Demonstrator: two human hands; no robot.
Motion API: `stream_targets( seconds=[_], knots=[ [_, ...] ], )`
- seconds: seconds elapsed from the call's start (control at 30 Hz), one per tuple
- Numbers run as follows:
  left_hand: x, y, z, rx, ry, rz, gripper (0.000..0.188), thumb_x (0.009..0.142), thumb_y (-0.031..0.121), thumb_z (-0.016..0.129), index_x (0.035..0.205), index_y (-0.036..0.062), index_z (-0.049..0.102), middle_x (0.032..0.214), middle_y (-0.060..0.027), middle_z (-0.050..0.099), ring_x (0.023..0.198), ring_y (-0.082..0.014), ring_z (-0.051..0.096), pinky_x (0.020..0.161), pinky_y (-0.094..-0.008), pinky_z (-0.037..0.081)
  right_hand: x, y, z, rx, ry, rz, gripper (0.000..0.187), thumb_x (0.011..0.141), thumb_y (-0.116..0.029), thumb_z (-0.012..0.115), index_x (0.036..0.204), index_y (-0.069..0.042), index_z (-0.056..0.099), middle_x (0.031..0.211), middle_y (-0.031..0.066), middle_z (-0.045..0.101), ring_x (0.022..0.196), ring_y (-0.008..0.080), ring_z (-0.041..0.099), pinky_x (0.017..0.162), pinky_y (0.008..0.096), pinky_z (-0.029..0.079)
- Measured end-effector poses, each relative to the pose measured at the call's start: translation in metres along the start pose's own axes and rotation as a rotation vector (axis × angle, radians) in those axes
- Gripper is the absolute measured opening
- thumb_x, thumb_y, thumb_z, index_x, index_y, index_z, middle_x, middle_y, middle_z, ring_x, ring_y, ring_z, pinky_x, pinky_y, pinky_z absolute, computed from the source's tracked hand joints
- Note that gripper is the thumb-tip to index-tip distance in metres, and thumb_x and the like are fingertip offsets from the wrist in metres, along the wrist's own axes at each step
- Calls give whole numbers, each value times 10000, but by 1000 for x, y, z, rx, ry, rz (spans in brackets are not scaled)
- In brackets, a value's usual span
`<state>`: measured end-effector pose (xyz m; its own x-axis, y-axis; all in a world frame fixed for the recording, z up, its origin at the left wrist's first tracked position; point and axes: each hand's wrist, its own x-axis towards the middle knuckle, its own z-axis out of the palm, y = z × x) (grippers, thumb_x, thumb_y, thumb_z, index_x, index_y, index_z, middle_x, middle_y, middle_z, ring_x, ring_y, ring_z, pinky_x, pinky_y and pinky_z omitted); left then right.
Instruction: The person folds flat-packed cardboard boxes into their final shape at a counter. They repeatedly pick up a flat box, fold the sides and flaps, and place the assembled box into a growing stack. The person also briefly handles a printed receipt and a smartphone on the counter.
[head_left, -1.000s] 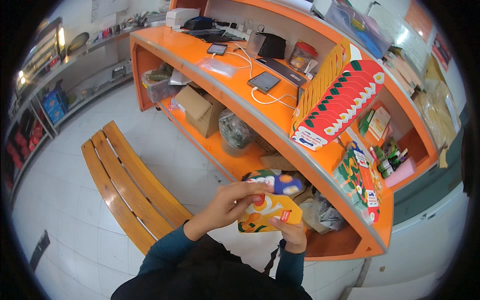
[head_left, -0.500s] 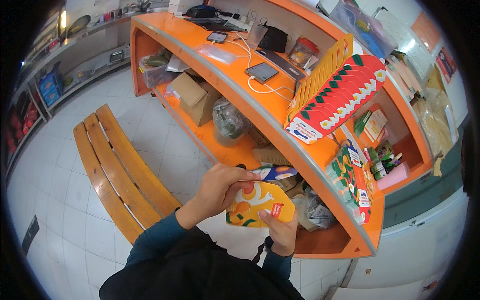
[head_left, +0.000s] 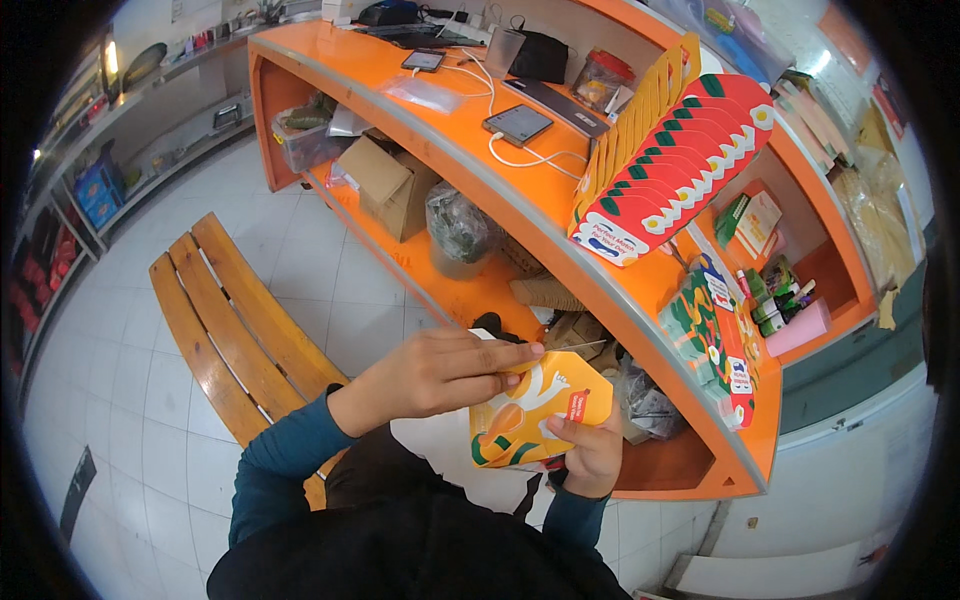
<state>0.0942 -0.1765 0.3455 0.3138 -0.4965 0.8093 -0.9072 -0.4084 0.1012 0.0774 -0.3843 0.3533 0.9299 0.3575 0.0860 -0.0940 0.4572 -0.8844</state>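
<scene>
Between my two hands is a yellow printed cardboard food carton (head_left: pixel 537 412), with green, orange and white pictures and a small red patch. It is held in front of my body, below the counter's edge. My left hand (head_left: pixel 435 372) comes from the left with its fingers closed on the carton's upper edge. Beside those fingertips a flap shows as a thin, nearly edge-on strip. My right hand (head_left: pixel 590 455) grips the lower right corner, thumb on the yellow face and fingers hidden behind it.
A long row of nested red and yellow cartons (head_left: pixel 690 165) stands on the orange counter (head_left: pixel 455 125). More printed cartons (head_left: pixel 705 335) lie to its right. Phones (head_left: pixel 518 124), cables and a jar sit further back. A wooden bench (head_left: pixel 245 335) stands at left; boxes (head_left: pixel 385 190) fill the shelf below.
My left hand has slid right along the carton's upper edge. The blue printed flap has turned nearly edge-on. The carton and my right hand have shifted slightly right.
</scene>
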Motion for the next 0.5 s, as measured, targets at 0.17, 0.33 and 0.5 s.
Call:
stream_targets(
  seconds=[0.17,0.33,0.5],
  knots=[
    [-1,13,10,-21,0,-96,191,726,46,533,917,27,529,1163,-131,470,1006,-252,507,791,-314,434,-1,-3,1,-24,34,-64,417,628,79,615,1021,51,479,967,126,561,871,188,559,769,287,436],
    [-2,21,12,-400,-2,-391,329,764,24,514,1084,28,437,1191,-139,442,1092,-267,438,866,-322,382,1,-2,-1,-136,25,-19,454,630,53,632,1052,54,463,997,139,548,892,197,549,791,292,424],
    [-6,2,4,-962,119,-492,492,829,74,455,1272,70,240,1189,-123,449,1125,-234,408,957,-325,282,5,-3,-14,-477,-204,-31,578,642,3,656,1157,51,398,1056,169,522,918,243,543,824,329,412]
  ],
)
